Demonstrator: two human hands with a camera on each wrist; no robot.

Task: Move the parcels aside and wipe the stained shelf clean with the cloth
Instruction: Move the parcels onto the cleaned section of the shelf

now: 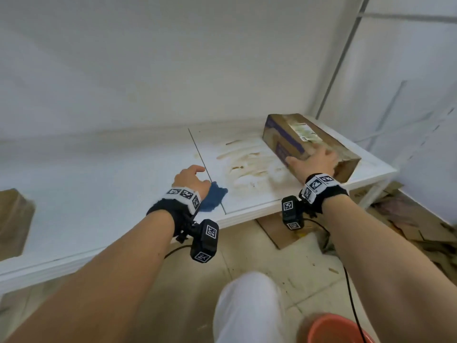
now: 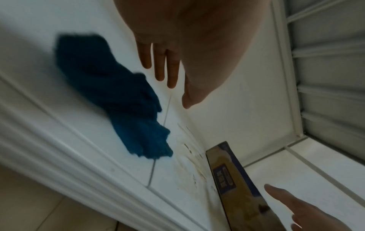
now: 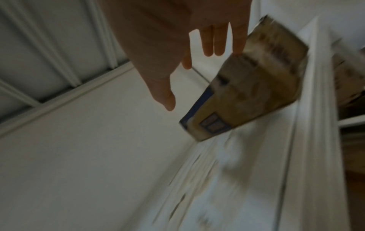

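The right hand (image 1: 315, 160), fingers straight, is pressing the cardboard parcel (image 1: 306, 142) toward the shelf's (image 1: 123, 189) right end, baring brown stains (image 1: 247, 164), while the relaxed, empty left hand (image 1: 191, 180) is hovering beside the blue cloth (image 1: 214, 196).

Second parcel (image 1: 14, 221): being cut off by the left frame edge in the head view.
Orange bucket (image 1: 338, 330): being cropped at the bottom right edge.
Cloth (image 1: 213, 197): being partly covered by the left hand (image 1: 190, 178).
Parcel (image 3: 254, 87): smearing with motion blur at upper right; print unreadable.
Stains (image 3: 207, 179): blurring into streaks at the lower centre of the right wrist view.
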